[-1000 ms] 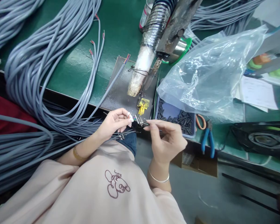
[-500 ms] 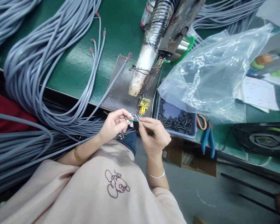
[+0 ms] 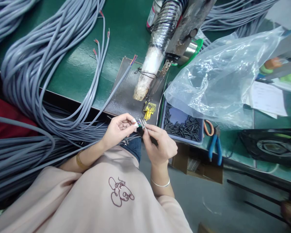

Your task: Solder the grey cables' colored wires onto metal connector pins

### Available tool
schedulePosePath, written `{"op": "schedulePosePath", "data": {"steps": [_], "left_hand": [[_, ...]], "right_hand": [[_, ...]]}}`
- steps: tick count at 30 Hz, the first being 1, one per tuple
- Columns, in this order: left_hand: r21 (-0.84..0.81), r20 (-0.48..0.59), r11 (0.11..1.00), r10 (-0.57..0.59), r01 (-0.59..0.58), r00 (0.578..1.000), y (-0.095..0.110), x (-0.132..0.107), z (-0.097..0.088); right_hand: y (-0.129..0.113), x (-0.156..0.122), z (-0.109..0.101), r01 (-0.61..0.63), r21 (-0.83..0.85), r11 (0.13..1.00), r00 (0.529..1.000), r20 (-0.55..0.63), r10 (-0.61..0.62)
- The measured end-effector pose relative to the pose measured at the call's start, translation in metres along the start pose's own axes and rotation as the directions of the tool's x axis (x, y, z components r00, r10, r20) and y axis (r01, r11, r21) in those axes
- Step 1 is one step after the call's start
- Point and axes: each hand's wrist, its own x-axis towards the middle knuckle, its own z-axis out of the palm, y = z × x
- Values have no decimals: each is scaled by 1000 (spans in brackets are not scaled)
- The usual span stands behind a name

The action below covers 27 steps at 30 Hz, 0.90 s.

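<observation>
My left hand (image 3: 118, 129) is closed in a pinch on the stripped end of a grey cable, whose small coloured wires (image 3: 141, 123) fan out at my fingertips. My right hand (image 3: 160, 144) is closed too, its thumb and forefinger pinching those same wire ends from the right. Both hands meet just in front of the bench edge, below a dark metal plate (image 3: 126, 94). A yellow clip (image 3: 148, 110) sits on that plate right above my fingers. What small part my right fingers hold is too tiny to make out.
Big coils of grey cable (image 3: 38, 64) cover the left of the green bench (image 3: 126, 29). A foil-wrapped hose and metal tool (image 3: 160, 38) hang over the plate. A blue tray of small black tubes (image 3: 184, 124), a clear plastic bag (image 3: 220, 74), blue-handled pliers (image 3: 214, 145) and a fan (image 3: 271, 147) lie right.
My right hand has come in from the right, near the tray, to meet my left hand and pinch the wire ends. My left hand has stayed almost still.
</observation>
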Motion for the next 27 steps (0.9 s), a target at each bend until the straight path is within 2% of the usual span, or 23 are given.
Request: {"op": "schedulePosePath", "data": {"steps": [2, 7, 12, 17, 22, 27], "left_hand": [[27, -34, 999, 28, -27, 999, 0, 0, 1], [122, -89, 989, 94, -82, 992, -1, -1, 2], [117, -88, 992, 59, -48, 994, 0, 5, 0], [143, -124, 987, 96, -78, 988, 2, 13, 4], [242, -171, 959, 193, -149, 966, 2, 21, 7], [311, -159, 932, 243, -185, 957, 5, 24, 6]], "right_hand": [[0, -2, 4, -8, -13, 1000, 1000, 12, 8], [1, -9, 17, -95, -17, 995, 993, -66, 93], [2, -10, 24, -78, -19, 997, 994, -78, 76], [4, -5, 24, -148, 10, 989, 986, -79, 149], [5, 1, 23, -136, 1, 991, 989, -54, 136], [6, 8, 23, -138, -4, 990, 989, -52, 138]]}}
